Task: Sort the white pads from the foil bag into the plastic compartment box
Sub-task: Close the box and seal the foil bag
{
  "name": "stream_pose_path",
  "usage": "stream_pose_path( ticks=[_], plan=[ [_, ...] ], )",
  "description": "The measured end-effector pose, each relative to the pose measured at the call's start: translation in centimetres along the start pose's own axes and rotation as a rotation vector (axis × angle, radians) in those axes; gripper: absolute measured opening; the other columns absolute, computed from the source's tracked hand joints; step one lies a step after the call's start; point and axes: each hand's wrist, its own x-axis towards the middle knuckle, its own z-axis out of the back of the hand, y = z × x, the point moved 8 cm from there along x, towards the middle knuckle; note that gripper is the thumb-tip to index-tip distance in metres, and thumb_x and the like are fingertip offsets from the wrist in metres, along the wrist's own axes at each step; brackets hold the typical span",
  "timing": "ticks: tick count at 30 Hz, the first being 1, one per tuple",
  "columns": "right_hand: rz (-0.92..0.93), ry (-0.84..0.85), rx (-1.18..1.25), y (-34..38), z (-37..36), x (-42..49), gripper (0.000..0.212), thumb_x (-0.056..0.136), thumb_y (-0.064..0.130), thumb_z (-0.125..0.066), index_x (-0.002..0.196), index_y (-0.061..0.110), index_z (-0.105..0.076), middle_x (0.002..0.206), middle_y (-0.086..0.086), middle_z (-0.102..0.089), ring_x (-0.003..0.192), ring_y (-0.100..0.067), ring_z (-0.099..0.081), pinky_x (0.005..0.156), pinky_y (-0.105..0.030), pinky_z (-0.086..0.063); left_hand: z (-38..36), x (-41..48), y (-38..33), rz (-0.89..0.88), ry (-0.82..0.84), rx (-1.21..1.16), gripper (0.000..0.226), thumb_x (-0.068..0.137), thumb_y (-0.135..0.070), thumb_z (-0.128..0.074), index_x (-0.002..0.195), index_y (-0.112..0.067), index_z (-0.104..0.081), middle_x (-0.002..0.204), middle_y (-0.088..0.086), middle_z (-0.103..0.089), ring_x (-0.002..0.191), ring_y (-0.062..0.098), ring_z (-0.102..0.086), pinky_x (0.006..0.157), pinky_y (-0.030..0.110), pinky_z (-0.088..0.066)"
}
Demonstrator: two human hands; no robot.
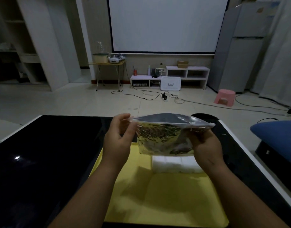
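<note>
The foil bag (163, 137) is held up in the air by both hands, above a yellow mat (166, 199) that is laid on the black tabletop (51, 153). The bag's top is seen open, and its grey inside is shown.

The left hand (118, 140) is placed at 9 o'clock of the bag. The bag's top corner is pinched between its thumb and fingers (125, 116). The right hand (206, 146) is placed at 4 o'clock of the bag. Its fingers are curled round the bag's side, so the bag is gripped there.

At 6 o'clock of the bag, just below it, a white block (176, 164) is seen lying on the mat. Lines are seen across it. It cannot be told if it is the pads or the box.

Past the tabletop, a pink stool (224, 97) is set on the floor at 2 o'clock of the bag. A blue cushion (276, 137) is seen at 3 o'clock. A big white screen (164, 23) is hung on the wall at 12 o'clock.
</note>
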Motion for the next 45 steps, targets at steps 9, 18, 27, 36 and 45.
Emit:
stream_pose_path(
  ticks=[9, 18, 27, 36, 45],
  plan=[
    [-0.162, -0.005, 0.077, -0.8, -0.2, 0.1, 0.033, 0.093, 0.037, -0.060, 0.082, 0.007, -0.064, 0.078, -0.016, -0.070, 0.071, -0.037, -0.066, 0.070, -0.052, -0.054, -2.9, -1.0, 4.9, 0.437, 0.172, -0.059, 0.024, 0.090, -0.039, -0.064, 0.103, -0.019, -0.064, 0.104, 0.001, -0.069, 0.098, 0.019, -0.065, 0.078, 0.033, -0.051],
    [-0.286, 0.061, 0.040, -2.4, -0.2, 0.1, 0.074, 0.082, 0.064, -0.057, 0.077, -0.010, -0.055, 0.069, -0.029, -0.056, 0.063, -0.030, -0.055, 0.060, -0.040, -0.041, -2.4, -1.6, 6.5, 0.579, -0.029, -0.239, 0.007, 0.093, -0.009, -0.064, 0.095, -0.003, -0.065, 0.080, 0.013, -0.071, 0.066, 0.023, -0.069, 0.058, 0.035, -0.056],
    [-0.307, 0.017, 0.121, -2.3, -0.4, 0.0, 0.033, 0.089, 0.040, -0.064, 0.092, 0.008, -0.064, 0.088, -0.014, -0.064, 0.076, -0.017, -0.055, 0.065, -0.030, -0.041, -0.9, -1.6, 6.5, 0.503, -0.183, -0.088, 0.022, 0.092, -0.022, -0.066, 0.109, -0.026, -0.053, 0.093, 0.007, -0.069, 0.080, 0.029, -0.070, 0.071, 0.048, -0.056],
    [-0.275, 0.150, 0.323, -1.3, -0.6, -0.3, 0.024, 0.087, 0.000, -0.059, 0.085, 0.020, -0.072, 0.077, -0.015, -0.067, 0.056, -0.027, -0.055, 0.051, -0.033, -0.049, -1.5, -1.1, 6.0, 0.505, -0.048, -0.150, 0.039, 0.085, 0.007, -0.052, 0.078, -0.028, -0.070, 0.076, 0.007, -0.065, 0.058, 0.023, -0.055, 0.050, 0.031, -0.043],
    [-0.283, 0.247, 0.313, -1.1, -1.5, -0.6, 0.065, 0.085, -0.017, -0.049, 0.137, 0.021, -0.054, 0.091, -0.004, -0.071, 0.061, -0.040, -0.060, 0.057, -0.038, -0.051, -1.8, -1.0, 6.6, 0.549, 0.088, -0.239, 0.072, 0.077, 0.019, -0.043, 0.109, -0.040, -0.068, 0.097, 0.024, -0.064, 0.069, 0.034, -0.052, 0.054, 0.039, -0.044]
  ],
)
